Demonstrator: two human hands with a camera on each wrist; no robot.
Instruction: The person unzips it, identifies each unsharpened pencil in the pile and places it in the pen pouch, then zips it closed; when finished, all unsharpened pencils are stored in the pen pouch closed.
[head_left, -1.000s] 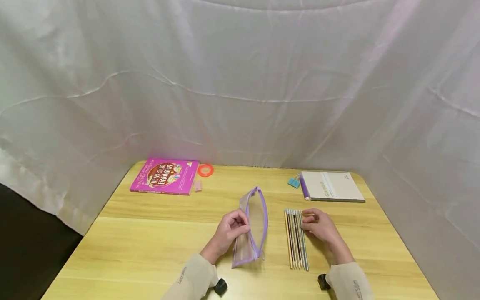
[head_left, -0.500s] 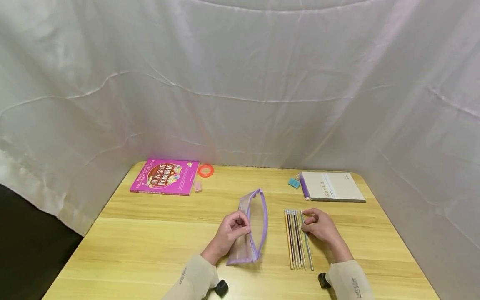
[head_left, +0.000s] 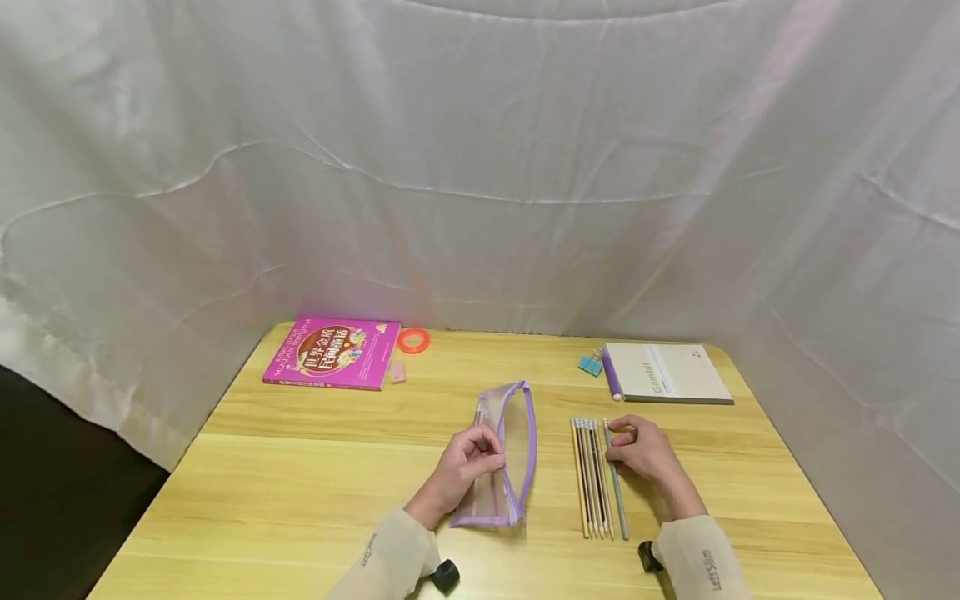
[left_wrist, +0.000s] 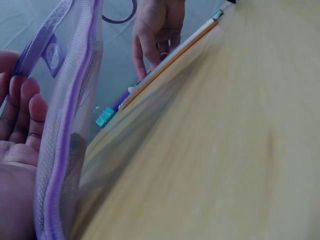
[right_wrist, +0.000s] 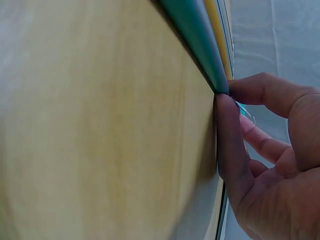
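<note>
My left hand [head_left: 459,468] pinches the near side of a clear zip pencil pouch [head_left: 532,442] with purple edging. The pouch stands on its side with its mouth gaping to the right; thin stick shapes show through its wall. In the left wrist view its purple zip [left_wrist: 65,145] runs past my curled fingers. My right hand [head_left: 648,460] pinches a blue-green pencil [head_left: 619,504] between thumb and fingertip near its upper end. That pencil [right_wrist: 197,40] crosses the top of the right wrist view. Just left of it lies a row of several pencils [head_left: 592,487], tips toward me.
A magenta book [head_left: 367,367] lies at the back left, beside an orange ring [head_left: 413,340] and a pink eraser [head_left: 397,372]. At the back right are a teal binder clip [head_left: 589,365], a purple pen [head_left: 612,375] and a pale notebook [head_left: 693,379]. Grey curtains surround the table.
The blue-green pencil has come away from the row, shifting slightly right in my right hand. The pouch's near end has swung a little left while my left hand kept its grip.
</note>
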